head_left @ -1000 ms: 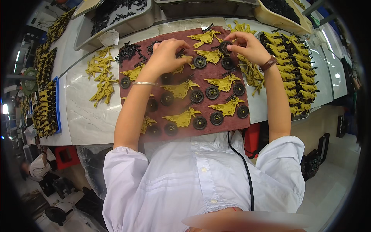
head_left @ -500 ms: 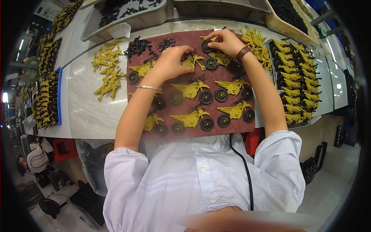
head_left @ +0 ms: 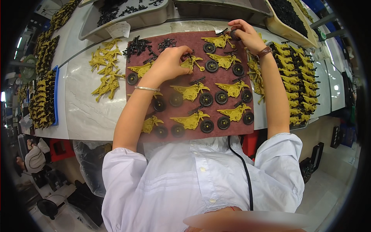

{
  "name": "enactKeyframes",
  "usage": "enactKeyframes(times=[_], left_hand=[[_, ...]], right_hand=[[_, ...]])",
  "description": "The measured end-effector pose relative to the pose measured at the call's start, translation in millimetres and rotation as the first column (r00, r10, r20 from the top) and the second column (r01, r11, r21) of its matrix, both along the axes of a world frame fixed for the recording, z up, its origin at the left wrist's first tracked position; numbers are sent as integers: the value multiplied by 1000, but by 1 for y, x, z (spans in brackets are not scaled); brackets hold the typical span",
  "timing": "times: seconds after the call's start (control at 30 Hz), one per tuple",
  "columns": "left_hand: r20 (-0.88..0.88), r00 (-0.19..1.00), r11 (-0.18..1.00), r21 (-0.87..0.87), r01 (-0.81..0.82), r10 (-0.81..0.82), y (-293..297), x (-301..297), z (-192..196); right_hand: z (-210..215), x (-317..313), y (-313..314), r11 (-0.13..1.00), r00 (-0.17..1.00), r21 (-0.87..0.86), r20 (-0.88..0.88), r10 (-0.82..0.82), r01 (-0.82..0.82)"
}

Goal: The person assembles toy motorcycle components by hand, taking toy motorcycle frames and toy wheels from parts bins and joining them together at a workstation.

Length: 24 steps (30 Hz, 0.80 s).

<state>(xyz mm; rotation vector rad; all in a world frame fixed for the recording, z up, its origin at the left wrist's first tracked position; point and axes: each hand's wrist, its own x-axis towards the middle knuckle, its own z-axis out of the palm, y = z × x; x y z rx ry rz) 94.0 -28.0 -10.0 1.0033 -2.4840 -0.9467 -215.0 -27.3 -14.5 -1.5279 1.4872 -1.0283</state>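
Observation:
My left hand (head_left: 170, 63) rests on the dark red mat (head_left: 154, 94), its thumb and index finger curled around a yellow toy motorcycle body (head_left: 188, 63). Part of that body is hidden under the palm. At the mat's far right corner, my right hand (head_left: 249, 38) pinches a black toy wheel (head_left: 234, 35) beside the front end of another yellow motorcycle body (head_left: 218, 40). A black spoked wheel (head_left: 209, 48) lies at that body's rear. Nearer to me, several similar bodies (head_left: 189, 92) lie in rows with black wheels (head_left: 206, 98) and thin black parts.
Small black parts (head_left: 137, 48) are heaped at the mat's far left. Loose yellow bodies (head_left: 108, 71) lie left of the mat. A tray of assembled toys (head_left: 290, 87) stands at the right, a blue-edged tray (head_left: 57, 96) at the left. Grey bins (head_left: 133, 21) line the back.
My right hand has moved right, from the far motorcycle's rear wheel to its front end, uncovering the body and the rear wheel. My left hand stays in place.

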Motion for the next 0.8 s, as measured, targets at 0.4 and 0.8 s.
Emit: enactKeyframes(times=[0.4,0.8], left_hand=[[-1,998,977,-204,-63,64,10,5,-7],[35,996,979,-191,-77,85,10,8,-9]], right_hand=[[-6,-29,6,971,972,153,-119,203,-184],[22,-5,-45,919,889,-393,-426,-168,-15]])
